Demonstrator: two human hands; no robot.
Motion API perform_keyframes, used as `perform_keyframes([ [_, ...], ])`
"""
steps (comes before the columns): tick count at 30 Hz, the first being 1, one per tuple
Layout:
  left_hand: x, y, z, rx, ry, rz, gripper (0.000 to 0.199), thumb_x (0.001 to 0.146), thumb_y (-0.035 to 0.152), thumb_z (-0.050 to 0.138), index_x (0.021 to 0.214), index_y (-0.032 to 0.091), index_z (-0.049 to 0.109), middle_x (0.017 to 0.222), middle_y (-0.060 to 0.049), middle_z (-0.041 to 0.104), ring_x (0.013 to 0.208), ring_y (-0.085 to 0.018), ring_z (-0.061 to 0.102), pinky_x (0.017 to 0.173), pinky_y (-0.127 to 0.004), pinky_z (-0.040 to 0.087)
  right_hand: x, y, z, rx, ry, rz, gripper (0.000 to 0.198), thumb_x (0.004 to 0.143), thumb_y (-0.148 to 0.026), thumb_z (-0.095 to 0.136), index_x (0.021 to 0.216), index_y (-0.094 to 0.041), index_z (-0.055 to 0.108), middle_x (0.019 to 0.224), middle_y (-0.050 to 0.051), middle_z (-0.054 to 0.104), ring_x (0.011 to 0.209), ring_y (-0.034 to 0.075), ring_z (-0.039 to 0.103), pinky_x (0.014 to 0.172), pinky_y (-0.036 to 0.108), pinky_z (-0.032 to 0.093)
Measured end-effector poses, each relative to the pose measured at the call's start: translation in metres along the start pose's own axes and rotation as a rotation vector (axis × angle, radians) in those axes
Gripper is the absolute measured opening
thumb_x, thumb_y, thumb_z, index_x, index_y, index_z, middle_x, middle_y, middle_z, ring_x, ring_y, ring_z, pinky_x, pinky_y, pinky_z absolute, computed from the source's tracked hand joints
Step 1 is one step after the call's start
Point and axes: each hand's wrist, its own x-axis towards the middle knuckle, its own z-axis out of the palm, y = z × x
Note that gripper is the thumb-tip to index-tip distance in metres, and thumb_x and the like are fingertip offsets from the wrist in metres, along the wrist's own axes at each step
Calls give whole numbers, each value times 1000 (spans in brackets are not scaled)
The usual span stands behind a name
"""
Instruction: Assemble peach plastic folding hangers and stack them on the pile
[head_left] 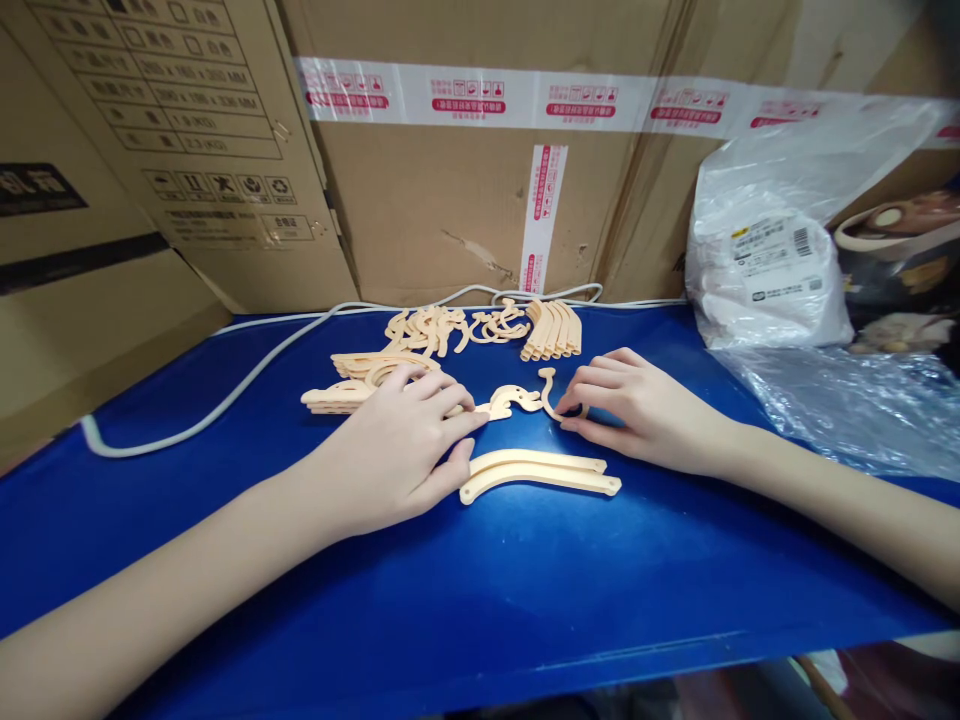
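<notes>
My left hand (409, 435) rests palm down, its fingertips on a flat cream plastic piece (517, 397) with a curved, animal-like outline. Part of that piece is hidden under the fingers. My right hand (626, 405) pinches a thin cream hook (548, 392), shaped like a hanger hook, just right of the flat piece. Two long curved cream arms (536, 468) with holes at their ends lie side by side in front of the hands. Behind my left hand is a stack of flat cream pieces (337, 395), partly covered by it.
Farther back lie a pile of cream pieces (427, 328), several loose hooks (499, 322) and a row of curved arms (553, 330). A white cable (262, 370) runs along the blue tabletop (420, 610). Cardboard boxes (465, 200) wall the back; a plastic bag (772, 260) stands right.
</notes>
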Motion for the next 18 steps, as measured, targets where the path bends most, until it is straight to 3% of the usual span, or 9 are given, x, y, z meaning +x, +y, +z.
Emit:
perform_keyframes([
  [8,1,0,7,45,23,-20,46,97,32,28,115,19,69,109,-11,70,99,-28,60,85,-46,40,-1,2,2,8,-14,-19,18,99,-27,47,97,-19,64,95,3,68,86,16,61,85,34,34],
  [18,2,4,9,81,42,-30,48,98,30,27,114,13,69,109,-10,70,100,-29,60,86,-48,41,-2,3,4,42,-12,-25,17,98,-25,48,96,-18,63,96,5,69,84,17,62,81,33,34],
])
